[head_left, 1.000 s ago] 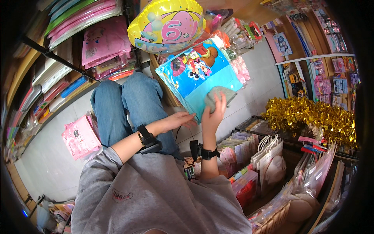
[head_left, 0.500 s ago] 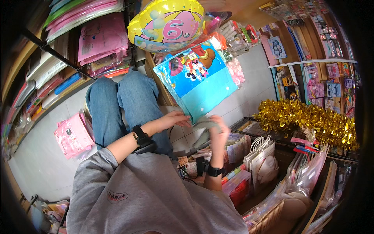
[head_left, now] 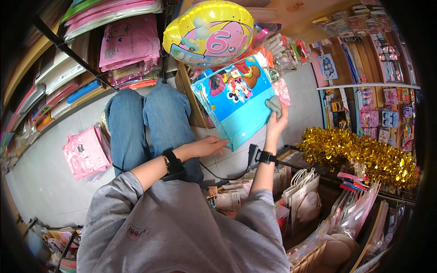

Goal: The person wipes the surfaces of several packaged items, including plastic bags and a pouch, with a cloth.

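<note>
A blue plastic-wrapped package (head_left: 248, 116) with cartoon figures on its upper half lies tilted in front of me. In my right hand (head_left: 277, 119) is a bunched grey cloth (head_left: 274, 105), pressed against the package's right edge. My left hand (head_left: 207, 146) reaches to the package's near left corner, its fingers stretched out and the fingertips at the edge. Whether they grip the wrap is hard to see. Each wrist wears a black strap.
Beyond the package sits a yellow foil balloon (head_left: 209, 34). Pink packages (head_left: 86, 152) lie on the floor at left. Gold tinsel (head_left: 355, 152) runs along the right, above white paper bags (head_left: 300, 189). Stocked shelves (head_left: 59, 82) stand on both sides.
My right hand has swept right and away from me with the grey cloth, from near the package's near corner to its right edge. The left hand stays by the near left corner.
</note>
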A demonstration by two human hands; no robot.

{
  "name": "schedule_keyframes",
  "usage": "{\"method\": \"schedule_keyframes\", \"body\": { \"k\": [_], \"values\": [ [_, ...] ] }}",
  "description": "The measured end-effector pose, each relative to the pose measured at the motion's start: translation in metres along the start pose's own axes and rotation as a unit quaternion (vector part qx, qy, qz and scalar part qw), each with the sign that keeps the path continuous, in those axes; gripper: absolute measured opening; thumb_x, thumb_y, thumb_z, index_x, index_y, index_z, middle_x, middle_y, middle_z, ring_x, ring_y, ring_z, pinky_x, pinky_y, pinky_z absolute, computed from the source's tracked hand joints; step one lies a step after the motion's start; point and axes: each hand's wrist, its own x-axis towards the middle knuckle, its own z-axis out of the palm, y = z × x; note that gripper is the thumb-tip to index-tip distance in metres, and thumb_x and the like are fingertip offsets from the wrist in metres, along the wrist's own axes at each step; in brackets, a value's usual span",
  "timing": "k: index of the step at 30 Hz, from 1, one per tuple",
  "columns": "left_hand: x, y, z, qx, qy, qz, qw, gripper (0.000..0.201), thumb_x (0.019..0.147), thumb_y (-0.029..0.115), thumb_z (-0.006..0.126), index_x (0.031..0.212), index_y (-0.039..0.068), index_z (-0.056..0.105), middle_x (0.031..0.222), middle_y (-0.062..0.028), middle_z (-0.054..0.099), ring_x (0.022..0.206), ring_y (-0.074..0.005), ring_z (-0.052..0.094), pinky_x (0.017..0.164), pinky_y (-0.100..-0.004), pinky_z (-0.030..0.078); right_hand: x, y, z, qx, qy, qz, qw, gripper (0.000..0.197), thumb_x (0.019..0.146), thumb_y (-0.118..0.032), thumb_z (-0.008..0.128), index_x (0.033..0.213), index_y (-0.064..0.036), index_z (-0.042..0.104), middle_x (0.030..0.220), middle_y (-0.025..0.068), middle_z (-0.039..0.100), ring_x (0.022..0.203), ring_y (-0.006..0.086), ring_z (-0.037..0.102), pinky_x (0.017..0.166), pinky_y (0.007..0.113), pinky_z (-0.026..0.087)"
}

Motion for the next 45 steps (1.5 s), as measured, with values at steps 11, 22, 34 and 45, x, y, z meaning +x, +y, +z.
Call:
{"method": "schedule_keyframes", "body": {
  "k": [11, 22, 34, 45],
  "values": [
    [-0.002, -0.019, 0.003, 0.024, 0.010, 0.093, 0.995, 0.037, 0.087, 0.033, 0.044, 0.096, -0.001, 0.057, 0.081, -0.0086, 0.059, 0.076, -0.0117, 0.052, 0.066, -0.0253, 0.041, -0.066, -0.077, -0.017, 0.075, 0.081, 0.030, 0.993, 0.035, 0.071, 0.005, 0.043, 0.106, 0.0006, 0.048, 0.109, 0.0128, 0.050, 0.101, 0.0234, 0.047, 0.088, 0.035, 0.039],
    [0.003, -0.036, 0.010, 0.040, 0.010, 0.218, 0.975, 0.023, 0.078, 0.017, 0.053, 0.089, -0.003, 0.054, 0.076, -0.0132, 0.059, 0.066, -0.0160, 0.054, 0.059, -0.0306, 0.042, -0.141, -0.094, -0.025, 0.083, -0.145, 0.005, 0.986, 0.028, 0.062, 0.008, 0.045, 0.087, 0.0012, 0.056, 0.091, 0.0126, 0.054, 0.082, 0.0234, 0.053, 0.077, 0.028, 0.040],
    [-0.034, -0.001, 0.003, 0.248, 0.088, 0.180, 0.948, 0.032, 0.080, 0.030, 0.053, 0.064, 0.003, 0.050, 0.052, -0.0081, 0.047, 0.047, -0.0254, 0.046, 0.047, -0.0349, 0.035, -0.110, -0.051, -0.029, 0.339, -0.132, 0.503, 0.784, 0.039, 0.080, -0.031, 0.054, 0.101, 0.0012, 0.052, 0.096, 0.0082, 0.055, 0.084, 0.0153, 0.053, 0.075, 0.027, 0.042],
    [-0.088, 0.074, -0.030, 0.195, 0.296, 0.311, 0.882, 0.026, 0.074, 0.001, 0.057, 0.098, 0.005, 0.046, 0.060, -0.0014, 0.040, 0.052, -0.0116, 0.041, 0.050, -0.0245, 0.036, -0.012, -0.105, -0.051, 0.472, 0.064, 0.314, 0.822, 0.027, 0.075, -0.017, 0.056, 0.094, 0.0011, 0.053, 0.095, 0.0112, 0.054, 0.083, 0.0192, 0.055, 0.076, 0.033, 0.045]
  ]
}}
